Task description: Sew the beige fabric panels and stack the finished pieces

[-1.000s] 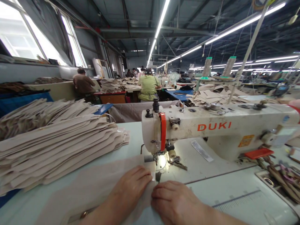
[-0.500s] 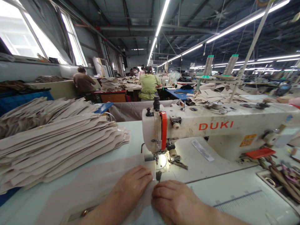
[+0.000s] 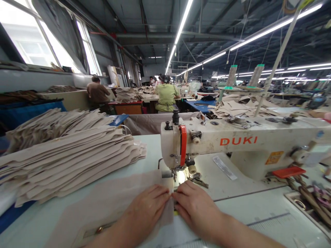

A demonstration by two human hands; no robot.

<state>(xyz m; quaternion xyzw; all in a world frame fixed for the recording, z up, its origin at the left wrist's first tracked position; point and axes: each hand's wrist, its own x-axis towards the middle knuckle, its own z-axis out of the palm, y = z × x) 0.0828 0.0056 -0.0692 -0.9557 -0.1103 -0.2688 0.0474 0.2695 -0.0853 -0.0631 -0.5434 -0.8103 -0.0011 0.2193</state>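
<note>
My left hand point(image 3: 148, 210) lies flat, fingers together, on a beige fabric piece point(image 3: 108, 203) spread on the sewing table point(image 3: 258, 213). My right hand point(image 3: 196, 206) rests just to its right, fingers extended onto the fabric's edge, fingertips nearly touching the left hand's. Both hands sit right in front of the presser foot and needle point(image 3: 176, 174) of a white DUKI sewing machine point(image 3: 240, 141), where a small lamp lights the plate.
A tall stack of cut beige pieces point(image 3: 67, 151) fills the table's left side. A tray of tools and scraps point(image 3: 312, 203) sits at the right. Thread cones point(image 3: 231, 75) stand behind the machine. Other people sit at stations far ahead point(image 3: 165, 96).
My right hand has slid forward and left, up to the presser foot, and now meets my left hand's fingertips. The view has shifted slightly right.
</note>
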